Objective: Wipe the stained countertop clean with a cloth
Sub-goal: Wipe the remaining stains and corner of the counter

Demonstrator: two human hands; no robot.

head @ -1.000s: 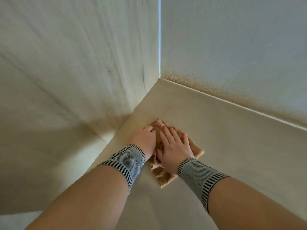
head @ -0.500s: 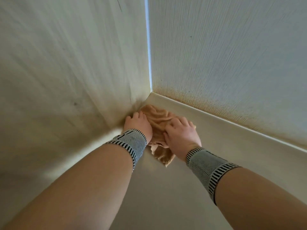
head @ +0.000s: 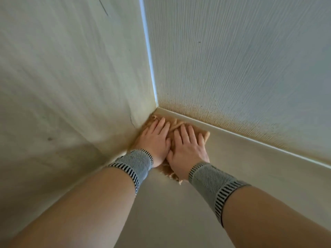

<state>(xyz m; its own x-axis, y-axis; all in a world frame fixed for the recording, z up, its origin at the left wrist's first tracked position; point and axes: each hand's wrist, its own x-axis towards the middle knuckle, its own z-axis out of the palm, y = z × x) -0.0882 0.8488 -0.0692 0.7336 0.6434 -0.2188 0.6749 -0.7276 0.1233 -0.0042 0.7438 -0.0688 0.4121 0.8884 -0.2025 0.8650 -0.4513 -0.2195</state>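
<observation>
Against the far corner, where two pale walls meet, everything is crowded into one tight spot. Biggest in sight are those walls: the left wall (head: 68, 83) is plain with a few faint dark marks, and the right wall (head: 241, 65) is ribbed, with a brownish band of speckled staining along its foot. I'd judge that band the first trouble: a cloth dragged hard along the edge could pick up the grime and smear it back onto the surface it is meant to clean.

Below them runs the countertop (head: 241, 169), pale and smooth, with a narrow raised strip where it meets the right wall. Any stain left on it is hard to make out from where I stand; the part under the hands is hidden.

Both forearms reach in, each wearing a grey wristband (head: 133, 164) with black-striped edges.

The left hand (head: 155, 140) and the right hand (head: 187, 147) lie flat, side by side and touching, fingers straight and slightly spread, palms pressing down. Neither one curls round anything.

Under them sits the cloth (head: 174, 127), tan and rumpled, jammed into the very corner with a frayed end poking out near the wrists. Bunched like that, I reckon it may ride over the seam and not reach into it, and flat palms with no grip could slip off it on the pull back.
</observation>
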